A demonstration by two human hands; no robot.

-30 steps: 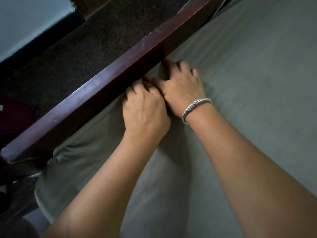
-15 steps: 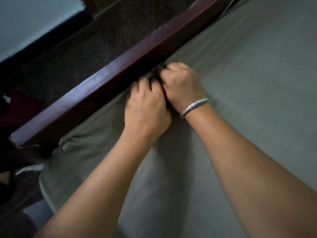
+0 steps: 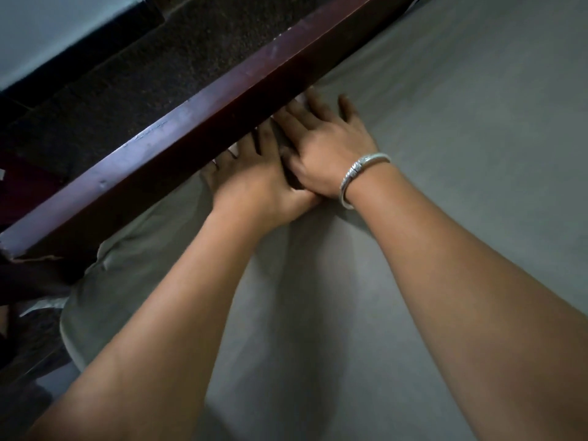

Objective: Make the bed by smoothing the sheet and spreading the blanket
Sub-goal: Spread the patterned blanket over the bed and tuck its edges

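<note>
My left hand (image 3: 251,176) lies flat on the sheet (image 3: 445,154), fingers straight, their tips hidden beneath the edge of the wooden bed rail (image 3: 191,135); my right hand (image 3: 321,144) lies just beside it, touching it, fingers spread wide and flat on the same sheet; neither hand holds anything; the sheet lies directly under both palms, against the rail, and runs smooth to the right, with soft creases at the near corner; a silver bracelet (image 3: 359,173) sits on my right wrist; dark speckled floor (image 3: 143,68) lies beyond the rail.
</note>
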